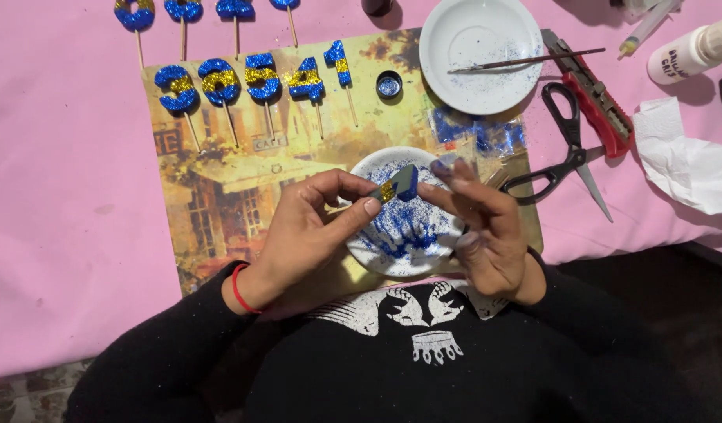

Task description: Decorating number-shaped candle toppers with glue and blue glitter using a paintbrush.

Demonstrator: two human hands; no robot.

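Pink cloth (71, 235), picture mat (220, 196). Left hand (306, 231) pinches glittered piece (400, 185) above glitter plate (377, 251); right hand (482, 235) open, fingertips just beside it. Risk: loose pinch drops piece (wet glitter would smear); scissors (561, 145) lie beyond the right hand.

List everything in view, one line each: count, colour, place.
glitter numbers on sticks: nine, blue and gold, two rows at top left
picture mat: one, yellow-brown, on the pink cloth
glitter plate: one, white with blue glitter, under the hands
upper plate: one, white, top centre, thin brush across it
scissors: one, black, right of mat
utility knife: one, red, beside scissors
glue bottle: one, white, top right
tissue: one, white, right
left hand: grip on a small blue-gold piece
right hand: fingertips at the piece
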